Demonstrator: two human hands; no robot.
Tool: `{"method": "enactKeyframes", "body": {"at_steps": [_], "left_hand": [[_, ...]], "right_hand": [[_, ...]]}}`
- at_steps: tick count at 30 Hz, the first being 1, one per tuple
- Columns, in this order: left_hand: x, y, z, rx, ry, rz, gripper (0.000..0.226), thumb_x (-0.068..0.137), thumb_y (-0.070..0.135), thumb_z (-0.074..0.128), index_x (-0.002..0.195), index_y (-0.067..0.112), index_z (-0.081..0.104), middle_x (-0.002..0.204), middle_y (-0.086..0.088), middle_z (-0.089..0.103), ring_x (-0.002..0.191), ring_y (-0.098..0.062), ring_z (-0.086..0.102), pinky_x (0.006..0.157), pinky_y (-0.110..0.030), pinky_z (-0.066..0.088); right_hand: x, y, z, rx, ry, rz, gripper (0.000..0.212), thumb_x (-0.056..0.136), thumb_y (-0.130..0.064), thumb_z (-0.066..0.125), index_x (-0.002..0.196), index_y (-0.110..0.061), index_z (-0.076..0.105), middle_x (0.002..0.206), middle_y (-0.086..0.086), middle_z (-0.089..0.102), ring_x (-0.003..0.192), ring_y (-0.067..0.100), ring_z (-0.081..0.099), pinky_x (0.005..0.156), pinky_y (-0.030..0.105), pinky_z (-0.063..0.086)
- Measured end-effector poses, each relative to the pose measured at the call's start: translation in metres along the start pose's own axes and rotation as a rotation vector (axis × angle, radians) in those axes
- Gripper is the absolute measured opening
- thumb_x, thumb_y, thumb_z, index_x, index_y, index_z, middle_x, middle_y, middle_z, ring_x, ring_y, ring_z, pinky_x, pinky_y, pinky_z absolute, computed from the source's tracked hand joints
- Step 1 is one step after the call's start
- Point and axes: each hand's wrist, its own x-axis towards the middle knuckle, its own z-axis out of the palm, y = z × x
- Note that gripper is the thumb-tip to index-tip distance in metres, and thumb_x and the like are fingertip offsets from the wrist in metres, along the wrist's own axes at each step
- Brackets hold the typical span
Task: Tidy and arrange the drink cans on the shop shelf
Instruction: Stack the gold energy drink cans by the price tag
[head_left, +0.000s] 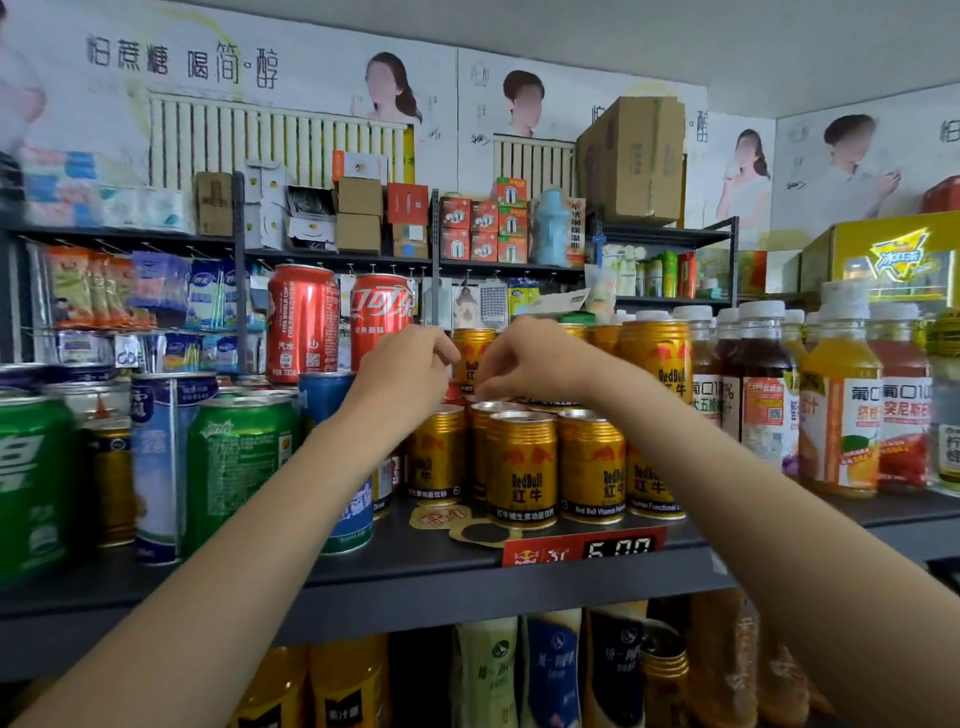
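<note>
Landmark: the red price tag (584, 546) on the front lip of the dark metal shelf (363, 566). Directly above it stands a cluster of short gold aluminium drink cans (521, 467), upright, long axes vertical. An upper-tier gold can (470, 358) stands behind, between both hands. The left hand (402, 371) and right hand (524, 358) hover over the cluster's rear cans, fingers curled downward; whether they pinch anything cannot be told. Judgement: the rear cans lie just below the fingers, both hands about equally near.

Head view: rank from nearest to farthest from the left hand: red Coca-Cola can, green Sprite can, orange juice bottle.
From the left hand:
1. Red Coca-Cola can, just above-left of it, stacked on the upper tier.
2. Green Sprite can, lower left.
3. Orange juice bottle, far right.
</note>
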Motion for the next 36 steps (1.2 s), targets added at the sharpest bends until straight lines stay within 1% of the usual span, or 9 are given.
{"method": "enactKeyframes", "body": {"at_steps": [7, 15, 20, 23, 25, 27, 29, 32, 36], "left_hand": [[-0.009, 0.004, -0.019, 0.376, -0.07, 0.078, 0.034, 0.088, 0.004, 0.051, 0.119, 0.017, 0.057, 0.128, -0.005, 0.053, 0.117, -0.025, 0.05, 0.1, -0.04, 0.042], [-0.014, -0.002, -0.021, 0.471, -0.064, 0.108, 0.03, 0.087, 0.009, 0.054, 0.117, 0.011, 0.054, 0.119, -0.009, 0.057, 0.107, -0.024, 0.055, 0.091, -0.035, 0.046], [-0.003, 0.007, -0.021, 0.294, -0.121, -0.003, 0.038, 0.093, 0.018, 0.05, 0.125, 0.003, 0.037, 0.104, -0.009, 0.052, 0.089, -0.021, 0.051, 0.07, -0.028, 0.04], [0.005, 0.015, -0.01, 0.165, -0.052, -0.05, 0.061, 0.093, 0.021, 0.05, 0.14, -0.001, 0.018, 0.116, -0.016, 0.053, 0.099, -0.026, 0.054, 0.075, -0.031, 0.042], [0.01, 0.018, 0.0, 0.067, -0.078, -0.071, 0.06, 0.093, 0.022, 0.051, 0.139, 0.0, 0.02, 0.103, -0.01, 0.054, 0.087, -0.019, 0.053, 0.067, -0.026, 0.043], [0.015, 0.017, 0.011, -0.106, -0.177, -0.144, 0.042, 0.091, 0.022, 0.054, 0.125, 0.004, 0.035, 0.09, -0.001, 0.05, 0.079, -0.013, 0.049, 0.06, -0.021, 0.039], [0.018, 0.009, 0.023, -0.37, -0.263, -0.233, 0.025, 0.088, 0.019, 0.059, 0.107, 0.015, 0.043, 0.101, 0.0, 0.054, 0.094, -0.015, 0.052, 0.077, -0.027, 0.043], [0.021, -0.003, 0.039, -0.634, -0.287, -0.299, 0.026, 0.084, 0.016, 0.065, 0.102, 0.023, 0.048, 0.113, 0.002, 0.057, 0.107, -0.014, 0.05, 0.098, -0.033, 0.038], [0.026, -0.011, 0.053, -0.644, -0.21, -0.282, 0.049, 0.08, 0.02, 0.069, 0.124, 0.015, 0.048, 0.118, 0.003, 0.054, 0.106, -0.01, 0.048, 0.092, -0.026, 0.038]], "right_hand": [[0.041, -0.004, 0.042, -0.044, -0.073, -0.008, 0.019, 0.078, -0.012, 0.072, 0.096, -0.006, 0.071, 0.094, 0.001, 0.063, 0.088, 0.015, 0.058, 0.076, 0.022, 0.044], [0.048, -0.008, 0.025, 0.099, -0.072, -0.021, 0.01, 0.08, -0.006, 0.068, 0.089, -0.007, 0.072, 0.088, 0.0, 0.068, 0.077, 0.004, 0.056, 0.077, 0.018, 0.044], [0.044, -0.012, -0.04, 0.243, -0.021, -0.023, 0.007, 0.081, -0.005, 0.065, 0.086, -0.007, 0.069, 0.083, -0.007, 0.063, 0.081, 0.004, 0.057, 0.075, 0.018, 0.045], [0.04, -0.009, -0.068, 0.25, 0.03, -0.027, 0.006, 0.081, -0.003, 0.064, 0.085, -0.006, 0.067, 0.082, -0.007, 0.063, 0.081, 0.006, 0.058, 0.076, 0.02, 0.048], [0.041, -0.005, -0.074, 0.182, 0.035, -0.021, 0.005, 0.082, -0.004, 0.065, 0.085, -0.007, 0.067, 0.082, -0.008, 0.062, 0.079, 0.003, 0.057, 0.07, 0.015, 0.048], [0.044, 0.001, -0.069, 0.14, 0.015, -0.001, 0.004, 0.081, -0.004, 0.065, 0.084, -0.007, 0.065, 0.082, -0.006, 0.061, 0.079, 0.004, 0.057, 0.073, 0.016, 0.046], [0.046, 0.01, -0.06, 0.117, 0.004, 0.011, 0.004, 0.081, -0.004, 0.064, 0.085, -0.005, 0.065, 0.08, -0.006, 0.061, 0.076, 0.003, 0.056, 0.076, 0.018, 0.046], [0.05, 0.025, -0.051, 0.131, 0.014, -0.004, 0.005, 0.081, -0.004, 0.066, 0.086, -0.005, 0.067, 0.077, -0.008, 0.061, 0.073, 0.001, 0.056, 0.07, 0.013, 0.045], [0.055, 0.037, -0.046, 0.143, 0.024, -0.017, 0.005, 0.08, -0.003, 0.066, 0.084, -0.007, 0.067, 0.076, -0.007, 0.061, 0.071, 0.001, 0.056, 0.067, 0.011, 0.045]]}}
